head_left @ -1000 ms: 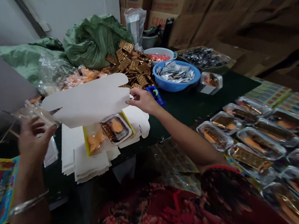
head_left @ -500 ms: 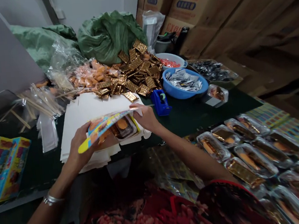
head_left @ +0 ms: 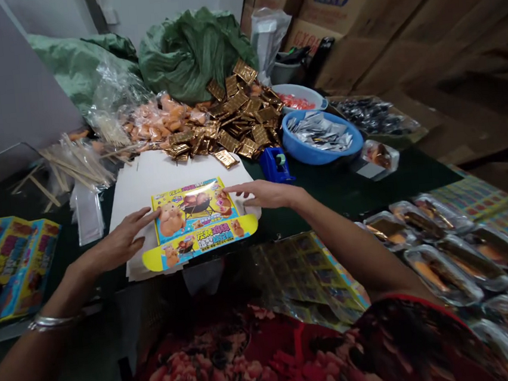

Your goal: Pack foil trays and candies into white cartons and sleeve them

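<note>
A yellow and blue printed carton [head_left: 191, 211] lies in front of me on a stack of white cardboard sheets [head_left: 134, 184]. Its top panel is down, and a flap with rounded yellow ends spreads along the near side. At its left edge is my left hand [head_left: 126, 236], open, with fingertips at the printed panel. My right hand [head_left: 267, 194] is also open, fingers stretched over the carton's right edge. Neither hand is wrapped around anything. Whatever lies inside the carton is hidden by the panel.
Gold-wrapped packets [head_left: 237, 111] and orange pieces in clear wrap [head_left: 157, 120] are heaped behind. A blue tape dispenser [head_left: 275, 165] stands beside a blue basin [head_left: 317, 154] of silver sachets. Filled clear trays [head_left: 444, 274] lie at right, printed cartons [head_left: 13, 261] at left.
The printed panel, earlier raised with a filled clear tray showing beneath, now lies flat over it. My hands have let go and spread to either side.
</note>
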{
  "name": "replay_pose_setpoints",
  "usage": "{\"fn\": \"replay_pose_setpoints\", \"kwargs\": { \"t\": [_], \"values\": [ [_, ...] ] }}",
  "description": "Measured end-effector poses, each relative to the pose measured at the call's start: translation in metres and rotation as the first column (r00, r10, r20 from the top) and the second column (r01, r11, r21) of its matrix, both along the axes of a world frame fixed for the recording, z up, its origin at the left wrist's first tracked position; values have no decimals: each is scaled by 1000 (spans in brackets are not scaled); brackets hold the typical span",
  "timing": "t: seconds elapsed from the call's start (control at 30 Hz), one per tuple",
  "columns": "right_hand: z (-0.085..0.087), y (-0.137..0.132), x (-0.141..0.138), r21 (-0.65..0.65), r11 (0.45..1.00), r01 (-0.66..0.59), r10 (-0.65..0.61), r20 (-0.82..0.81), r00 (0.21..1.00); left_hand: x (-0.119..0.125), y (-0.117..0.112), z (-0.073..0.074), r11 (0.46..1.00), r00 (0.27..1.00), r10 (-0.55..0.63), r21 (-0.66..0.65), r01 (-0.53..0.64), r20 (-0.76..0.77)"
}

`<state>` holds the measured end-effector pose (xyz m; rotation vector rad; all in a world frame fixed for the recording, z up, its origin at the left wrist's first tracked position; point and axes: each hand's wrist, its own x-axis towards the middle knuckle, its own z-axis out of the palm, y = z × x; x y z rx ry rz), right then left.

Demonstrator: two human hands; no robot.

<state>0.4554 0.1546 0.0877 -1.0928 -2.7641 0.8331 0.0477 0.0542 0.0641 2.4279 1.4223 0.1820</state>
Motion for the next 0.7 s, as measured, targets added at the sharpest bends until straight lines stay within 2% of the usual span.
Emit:
{"fn": "replay_pose_setpoints", "kwargs": {
  "t": [0.07,0.13,0.2,0.27,0.33,0.4,0.47,0.53,0.6,0.63,0.7],
  "values": [
    [7,-10,-19,150,988,26,-29,16,999,5,1,2,999,996,24,28,-21,-91],
    [9,-33,-42,277,959,60,-65,10,998,14,-2,8,996,979,65,80,-51,-192],
    [6,-60,-62,332,939,84,-98,25,995,30,-11,16,980,954,149,167,-107,-261],
    [0,-82,-77,348,932,97,-124,56,991,53,-25,19,962,945,193,242,-129,-263],
    [-5,-92,-85,359,928,102,-132,60,989,79,-40,14,962,962,143,260,-80,-233],
    [-6,-93,-88,367,924,107,-132,44,990,99,-50,2,957,973,105,288,-42,-205],
    [-1,-90,-88,364,926,102,-123,33,992,108,-52,-11,927,975,140,369,-68,-175],
    [13,-87,-86,343,938,56,-72,33,997,104,-47,-13,900,978,162,427,-93,-130],
    [34,-83,-84,334,942,-34,21,43,999,91,-33,4,915,986,138,392,-92,-92],
    [45,-81,-83,348,934,-81,65,58,996,84,-24,19,939,988,129,331,-95,-83],
    [67,-73,-85,421,894,-151,111,118,987,72,0,59,985,987,131,126,-119,-92]
  ]
}}
